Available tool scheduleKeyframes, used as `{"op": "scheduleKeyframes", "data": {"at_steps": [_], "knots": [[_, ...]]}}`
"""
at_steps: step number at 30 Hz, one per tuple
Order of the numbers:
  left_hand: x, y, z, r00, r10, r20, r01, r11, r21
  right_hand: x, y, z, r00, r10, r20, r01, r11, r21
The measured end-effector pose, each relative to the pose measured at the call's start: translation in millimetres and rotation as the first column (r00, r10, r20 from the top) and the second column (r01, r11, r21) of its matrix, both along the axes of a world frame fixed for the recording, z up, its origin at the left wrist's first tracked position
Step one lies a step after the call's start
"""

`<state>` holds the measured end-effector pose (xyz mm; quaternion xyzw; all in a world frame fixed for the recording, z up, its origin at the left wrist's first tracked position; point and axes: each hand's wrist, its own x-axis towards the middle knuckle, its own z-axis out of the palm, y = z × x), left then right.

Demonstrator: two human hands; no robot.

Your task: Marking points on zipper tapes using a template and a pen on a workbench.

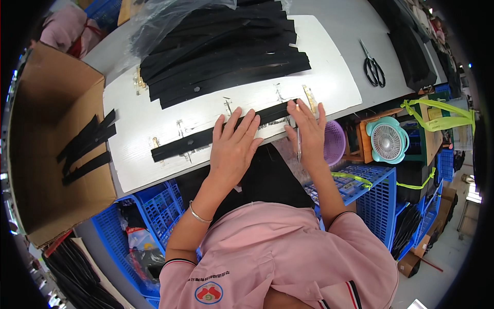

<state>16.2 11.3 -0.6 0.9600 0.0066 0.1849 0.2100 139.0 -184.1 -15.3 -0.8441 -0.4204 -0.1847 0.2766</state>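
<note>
A long black fabric strip (190,142) lies along the near edge of a white board (128,159), over dark marks on its surface. My left hand (232,147) rests flat on the strip near its middle, fingers stretched out. At the strip's right end is my right hand (309,134), its fingertips touching the fabric. A slim silver pen-like tool (299,146) is tucked between its thumb and palm. Beyond both hands, a wide pile of black strips (221,56) covers the far part of the board.
An open cardboard box (62,77) stands at the left, with several black strips (87,147) at its side. Black-handled scissors (373,69) lie far right. A turquoise fan (388,140), a purple basket (334,143) and blue crates (378,211) sit below the table edge. Clear plastic (159,26) partly covers the pile.
</note>
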Motion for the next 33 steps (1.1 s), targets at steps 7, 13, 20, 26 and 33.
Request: {"op": "scheduleKeyframes", "data": {"at_steps": [7, 13, 20, 26, 33], "knots": [[4, -8, 3, 0.999, 0.017, -0.042, -0.015, 0.999, 0.032, 13, -12, 2, 0.996, -0.094, 0.009, 0.094, 0.996, 0.012], [3, -8, 2, 0.998, 0.026, -0.057, -0.022, 0.998, 0.060, 24, 9, 47, 0.970, -0.022, -0.242, 0.075, 0.974, 0.213], [4, -14, 4, 0.997, 0.037, -0.061, -0.034, 0.998, 0.047, 50, 23, 11, 0.838, 0.188, -0.512, 0.033, 0.920, 0.391], [2, -17, 2, 0.996, 0.077, -0.040, -0.075, 0.996, 0.040, 49, 26, 14, 0.850, 0.155, -0.503, 0.020, 0.945, 0.326], [3, -19, 1, 0.996, 0.084, -0.034, -0.083, 0.996, 0.020, 50, 27, 10, 0.887, 0.142, -0.439, -0.011, 0.957, 0.289]]}}
